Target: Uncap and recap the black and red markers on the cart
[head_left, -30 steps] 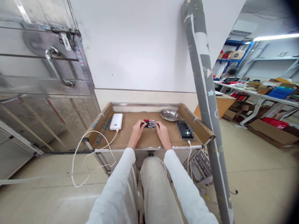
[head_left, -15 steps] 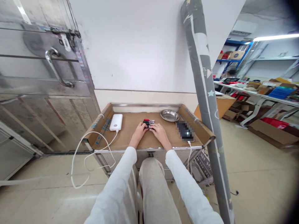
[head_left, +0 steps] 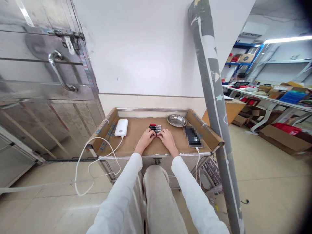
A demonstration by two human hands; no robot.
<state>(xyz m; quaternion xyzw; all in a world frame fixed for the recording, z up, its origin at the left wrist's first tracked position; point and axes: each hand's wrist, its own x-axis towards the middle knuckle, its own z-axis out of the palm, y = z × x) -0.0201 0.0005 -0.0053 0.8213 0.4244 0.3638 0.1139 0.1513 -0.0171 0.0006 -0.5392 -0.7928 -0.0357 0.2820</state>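
A small row of marker pens (head_left: 155, 127) with red and black caps lies in the middle of a cardboard-lined metal tray table (head_left: 136, 148). My left hand (head_left: 146, 137) and my right hand (head_left: 165, 136) rest side by side on the cardboard just in front of the pens. Their fingertips meet at the nearest pens, fingers curled together over them. Whether either hand grips a pen is hidden by the fingers.
A white power bank (head_left: 121, 127) with a looping white cable (head_left: 84, 165) lies at the left. A steel bowl (head_left: 177, 120) and a dark blurred device (head_left: 192, 136) sit at the right. A grey rolled mat (head_left: 213, 107) leans beside the table. A steel door (head_left: 41, 78) stands left.
My hands have drawn closer together, from the two ends of the pen row to meeting at its near side. The pens have barely shifted.
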